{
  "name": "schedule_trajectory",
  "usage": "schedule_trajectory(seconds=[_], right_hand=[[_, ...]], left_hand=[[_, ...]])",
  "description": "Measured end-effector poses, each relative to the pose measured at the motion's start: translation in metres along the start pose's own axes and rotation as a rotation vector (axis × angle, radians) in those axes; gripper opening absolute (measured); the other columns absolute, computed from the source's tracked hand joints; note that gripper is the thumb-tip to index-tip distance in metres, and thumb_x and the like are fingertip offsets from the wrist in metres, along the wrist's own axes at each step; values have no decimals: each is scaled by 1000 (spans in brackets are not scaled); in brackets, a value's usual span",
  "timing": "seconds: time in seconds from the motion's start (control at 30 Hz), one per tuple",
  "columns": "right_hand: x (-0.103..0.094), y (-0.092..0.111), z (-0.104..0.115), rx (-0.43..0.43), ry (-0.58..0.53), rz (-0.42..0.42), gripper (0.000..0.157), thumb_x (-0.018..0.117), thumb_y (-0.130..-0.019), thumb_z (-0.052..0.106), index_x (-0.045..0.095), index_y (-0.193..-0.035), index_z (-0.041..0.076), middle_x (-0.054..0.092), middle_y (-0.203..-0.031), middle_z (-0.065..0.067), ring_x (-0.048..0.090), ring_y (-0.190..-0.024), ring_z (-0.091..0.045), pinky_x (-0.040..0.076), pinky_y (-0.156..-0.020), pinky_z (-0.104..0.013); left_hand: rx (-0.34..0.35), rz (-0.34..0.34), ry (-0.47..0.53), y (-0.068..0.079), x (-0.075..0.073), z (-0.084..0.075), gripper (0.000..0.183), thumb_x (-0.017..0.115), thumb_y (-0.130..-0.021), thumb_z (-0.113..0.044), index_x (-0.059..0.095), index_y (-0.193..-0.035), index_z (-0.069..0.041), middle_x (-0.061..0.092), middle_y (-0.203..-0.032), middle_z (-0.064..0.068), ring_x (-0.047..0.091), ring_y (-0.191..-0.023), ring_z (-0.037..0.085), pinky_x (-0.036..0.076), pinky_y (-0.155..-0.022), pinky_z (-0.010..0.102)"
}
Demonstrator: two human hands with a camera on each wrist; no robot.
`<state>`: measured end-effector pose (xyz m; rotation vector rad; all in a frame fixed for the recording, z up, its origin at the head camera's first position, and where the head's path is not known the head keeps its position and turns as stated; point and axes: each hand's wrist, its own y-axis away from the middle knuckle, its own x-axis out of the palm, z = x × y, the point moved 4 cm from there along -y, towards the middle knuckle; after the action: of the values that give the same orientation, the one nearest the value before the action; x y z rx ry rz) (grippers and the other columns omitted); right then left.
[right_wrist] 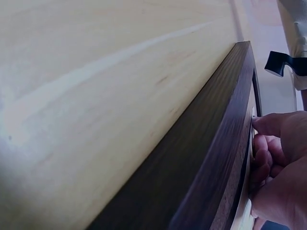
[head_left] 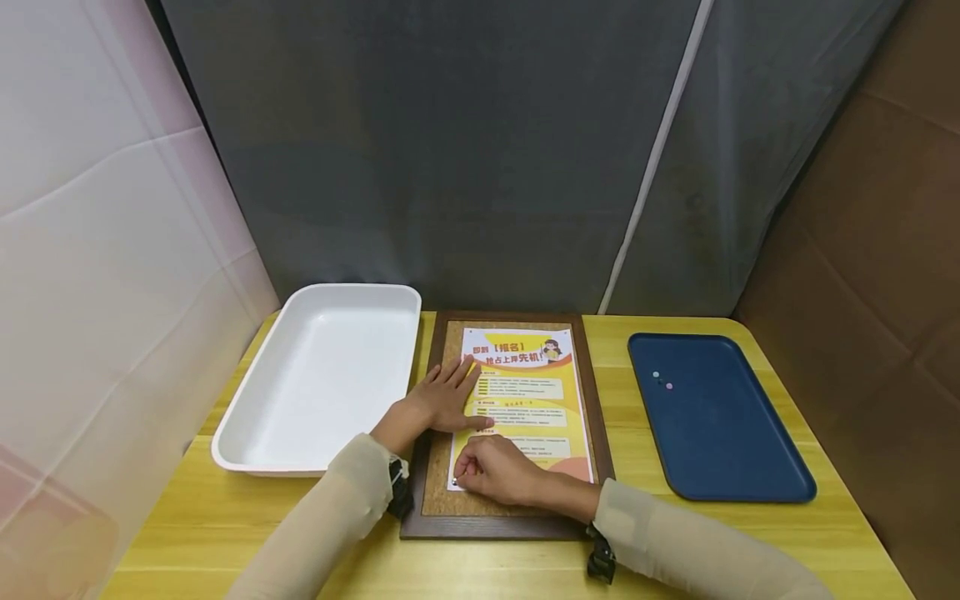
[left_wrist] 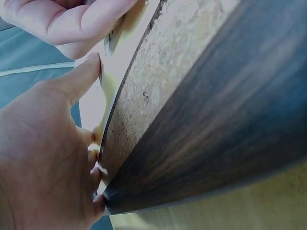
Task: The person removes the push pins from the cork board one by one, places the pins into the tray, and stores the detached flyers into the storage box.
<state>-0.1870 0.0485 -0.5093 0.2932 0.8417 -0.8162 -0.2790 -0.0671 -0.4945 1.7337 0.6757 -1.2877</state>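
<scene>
A yellow and white printed poster (head_left: pixel 558 450) lies on a cork board (head_left: pixel 437 500) with a dark wooden frame (head_left: pixel 510 527). My left hand (head_left: pixel 448 398) rests spread over the poster's left edge, fingers pointing up the sheet. At the lower left corner my right hand (head_left: pixel 498 469) has its fingers curled, with a small shiny thumbtack (head_left: pixel 454 481) at the fingertips. Its thumb (right_wrist: pixel 268 123) meets the board in the right wrist view, while the other fingers are bent beneath. In the left wrist view the left thumb (left_wrist: pixel 86 74) lies close to the right hand (left_wrist: pixel 72 24).
A deep white tray (head_left: pixel 318 467) stands left of the board. On the right lies a flat blue tray (head_left: pixel 723 425) with several small tacks (head_left: pixel 669 386) at its left side. Everything sits on a yellow wooden table (head_left: pixel 517 575), with a grey curtain (head_left: pixel 450 167) behind.
</scene>
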Motion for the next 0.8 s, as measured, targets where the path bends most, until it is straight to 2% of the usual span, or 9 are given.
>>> schedule_trajectory(seconds=[0.4,0.8], right_hand=[[0,-1,-3,10,-35,17,6,78,-89,4,79,-88,10,63,-72,8,48,-64,8,43,-62,-13],[-1,-2,-2,10,-30,27,6,79,-88,5,78,-85,9,58,-72,12,48,-65,8,43,-64,-13]], left_hand=[[1,6,1,1,-1,0,104,55,-99,-71,15,-171,-8,8,-178,15,7,-165,33,12,-131,56],[1,20,11,1,-2,0,101,56,-100,-68,16,-171,-7,8,-178,15,7,-165,34,11,-132,54]])
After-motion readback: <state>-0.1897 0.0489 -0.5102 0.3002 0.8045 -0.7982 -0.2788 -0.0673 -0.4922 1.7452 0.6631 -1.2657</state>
